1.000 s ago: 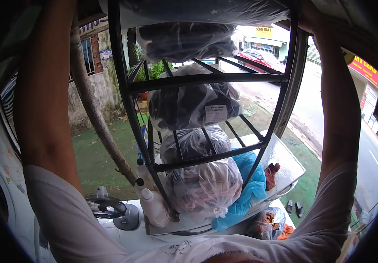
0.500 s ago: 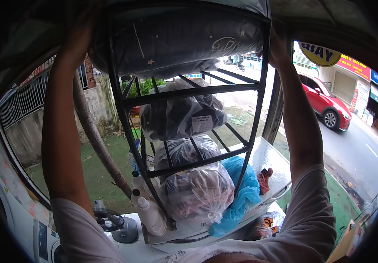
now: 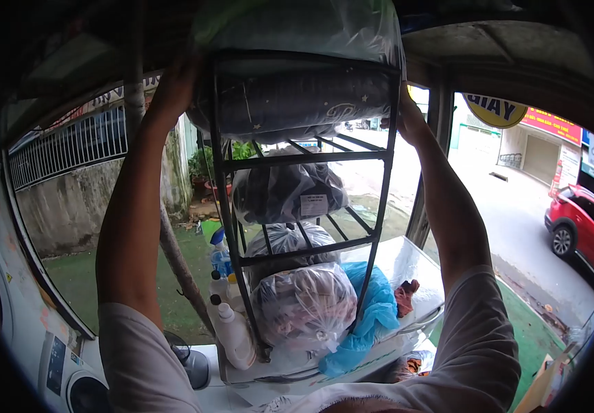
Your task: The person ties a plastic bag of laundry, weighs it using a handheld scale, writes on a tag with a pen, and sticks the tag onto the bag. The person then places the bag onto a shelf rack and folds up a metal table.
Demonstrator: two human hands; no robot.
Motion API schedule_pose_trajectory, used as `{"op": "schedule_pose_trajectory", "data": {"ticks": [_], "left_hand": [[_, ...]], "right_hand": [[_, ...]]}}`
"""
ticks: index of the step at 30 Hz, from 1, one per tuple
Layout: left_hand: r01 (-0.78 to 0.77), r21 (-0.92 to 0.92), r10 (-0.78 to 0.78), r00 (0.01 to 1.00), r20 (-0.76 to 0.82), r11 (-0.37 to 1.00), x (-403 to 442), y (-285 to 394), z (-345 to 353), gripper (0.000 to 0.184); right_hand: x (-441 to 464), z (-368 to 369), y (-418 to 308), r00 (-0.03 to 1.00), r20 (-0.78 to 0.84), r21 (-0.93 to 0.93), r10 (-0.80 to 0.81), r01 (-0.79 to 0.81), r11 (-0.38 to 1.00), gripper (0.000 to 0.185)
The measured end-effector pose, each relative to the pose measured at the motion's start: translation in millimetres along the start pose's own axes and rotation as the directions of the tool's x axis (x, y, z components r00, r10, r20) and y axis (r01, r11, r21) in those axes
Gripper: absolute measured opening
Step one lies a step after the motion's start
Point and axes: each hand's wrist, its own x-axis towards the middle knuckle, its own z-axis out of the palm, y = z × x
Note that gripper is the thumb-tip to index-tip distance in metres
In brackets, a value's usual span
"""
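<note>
A black metal rack stands in front of me with bagged goods on its tiers. On its upper tier lies a dark star-printed bundle in plastic, like folded bedding. My left hand grips the bundle's left end, its fingers mostly lost in shadow. At the opposite end my right hand is closed on the bundle beside the rack's upright, fingertips partly hidden. Above sits a large clear plastic bag. Lower down are a bag of dark cloth with a label and a tied bag of clothes.
The rack stands on a white surface with a blue plastic bag, a reddish cloth and white bottles. A pole leans at left, near a washing machine. Outside, a red car is on the road.
My view has tilted up and shifted, so the rack looks lower and smaller and the top bag shows more. Both hands stay at the bundle's ends. The red car has moved right.
</note>
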Motion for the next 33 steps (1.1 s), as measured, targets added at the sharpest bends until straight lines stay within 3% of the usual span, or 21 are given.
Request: {"op": "schedule_pose_trajectory", "data": {"ticks": [4, 7, 8, 9, 10, 11, 13, 14, 15, 16, 17, 18, 19, 20, 21, 23, 25, 27, 29, 31, 33], "left_hand": [[0.011, -0.058, -0.014, 0.998, -0.063, 0.998, -10, 17, -9, 0.063], [-0.142, -0.039, 0.135, 0.98, -0.145, 0.989, -32, 13, -19, 0.061], [-0.131, -0.115, 0.105, 0.973, -0.204, 0.985, -45, 18, -20, 0.065], [0.06, -0.113, -0.075, 0.988, -0.138, 0.992, -86, 50, -30, 0.064], [0.0, -0.095, -0.019, 0.981, -0.194, 0.996, -136, 59, -32, 0.074], [0.113, -0.009, -0.113, 0.971, -0.209, 0.994, -205, 65, -43, 0.074], [0.057, -0.089, -0.061, 0.998, -0.034, 0.994, -367, 99, -55, 0.046], [0.334, -0.035, -0.315, 0.914, 0.257, 0.942, -460, 129, -79, 0.053], [0.677, -0.087, -0.584, 0.687, 0.433, 0.731, -566, 137, -91, 0.055], [0.919, -0.223, -0.825, 0.391, 0.409, 0.325, -721, 135, -98, 0.057], [0.97, 0.227, -0.975, -0.133, 0.178, -0.09, -830, 184, -133, 0.051], [0.654, 0.464, -0.743, -0.669, -0.013, -0.597, -903, 244, -182, 0.048], [0.697, 0.281, -0.749, -0.639, -0.173, -0.659, -1004, 321, -237, 0.046], [0.541, 0.343, -0.631, -0.733, -0.255, -0.768, -1032, 395, -289, 0.046], [0.352, 0.713, -0.685, -0.687, -0.244, -0.607, -1066, 461, -340, 0.055], [0.052, 0.908, -0.449, -0.88, -0.155, -0.415, -1081, 549, -417, 0.064], [-0.043, 0.972, -0.383, -0.914, -0.132, -0.232, -1102, 588, -463, 0.047], [0.073, 0.702, -0.417, -0.846, -0.333, -0.709, -1080, 574, -477, 0.042], [0.427, 0.256, -0.496, -0.696, -0.519, -0.867, -1070, 549, -481, 0.035], [0.716, 0.179, -0.68, -0.508, -0.528, -0.675, -1086, 511, -475, 0.047], [0.763, 0.375, -0.836, -0.385, -0.39, -0.526, -1068, 469, -468, 0.057]], "right_hand": [[-15, -1, -13, 0.997, -0.065, -0.05, 0.029, -0.033, 0.998, 0.074], [-31, -28, 1, 0.995, -0.092, -0.167, -0.026, 0.011, 0.986, 0.06], [-36, -51, 23, 0.969, -0.039, -0.193, -0.246, 0.234, 0.953, 0.054], [-54, -58, 28, 0.965, -0.117, -0.252, -0.237, 0.202, 0.946, 0.048], [-78, -68, 36, 0.96, -0.147, -0.278, -0.239, 0.191, 0.941, 0.047], [-107, -93, 55, 0.965, -0.11, -0.185, -0.238, 0.215, 0.959, 0.047], [-258, -49, 50, 0.975, -0.028, -0.262, -0.221, 0.206, 0.943, 0.054], [-327, -49, 74, 0.972, 0.194, 0.211, -0.133, 0.091, 0.973, 0.065], [-410, -42, 106, 0.952, 0.306, 0.2, -0.031, -0.032, 0.979, 0.075], [-484, -19, 121, 0.866, 0.454, 0.28, 0.21, -0.362, 0.889, 0.07], [-559, 5, 135, 0.705, 0.562, 0.287, 0.433, -0.657, 0.697, 0.066], [-625, 18, 158, 0.459, 0.489, 0.252, 0.742, -0.888, 0.383, 0.058], [-706, 20, 201, 0.2, 0.243, 0.174, 0.949, -0.972, 0.16, 0.053], [-802, -5, 248, 0.087, 0.106, -0.031, 0.99, -0.995, 0.091, 0.043], [-863, -15, 261, -0.057, 0.02, -0.261, 0.998, -0.964, -0.05, 0.042], [-919, -7, 242, -0.238, 0.049, -0.596, 0.97, -0.786, -0.163, 0.039], [-936, 12, 227, -0.283, 0.143, -0.742, 0.948, -0.665, -0.087, 0.036], [-934, 29, 217, -0.263, 0.21, -0.82, 0.942, -0.572, 0.023, 0.034], [-923, 45, 219, -0.175, 0.268, -0.886, 0.947, -0.43, 0.171, 0.031], [-907, 71, 222, -0.068, 0.275, -0.914, 0.959, -0.329, 0.239, 0.028], [-896, 103, 219, -0.009, 0.183, -0.804, 0.983, -0.576, 0.145, 0.026]]}}
